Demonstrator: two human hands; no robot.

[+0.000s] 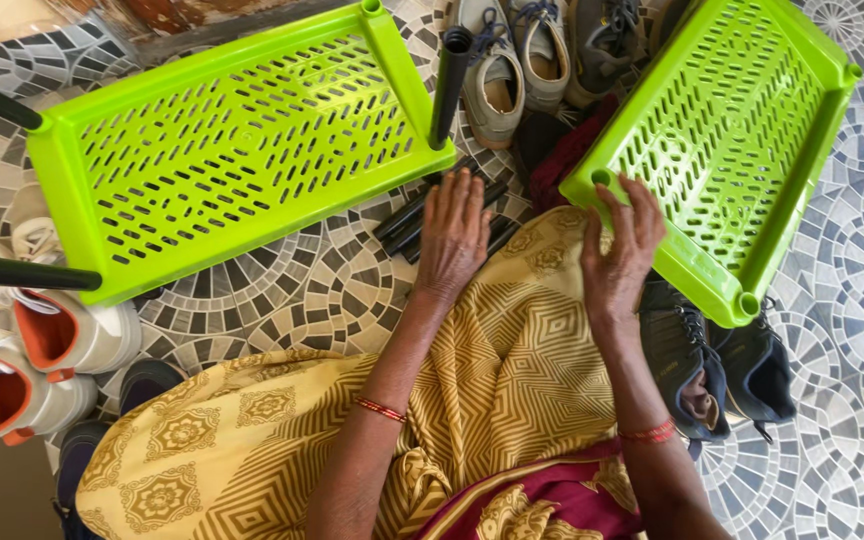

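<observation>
right hand [617, 250] fingers spread flat on the green shelf tray [727, 140] edge; left hand [452, 235], fingers together, rests on black tubes [422, 215] left of it. ungripped tray may slide onto shoes [712, 365].

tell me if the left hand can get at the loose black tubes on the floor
Probably yes: the left hand already rests on the bundle of black tubes, fingers spread, with nothing between them; only the tubes' far ends lie under the green shelf.

arms: bare | wrists: red bangles [380, 408] | garment: yellow patterned sari [512, 370], maroon border
</observation>
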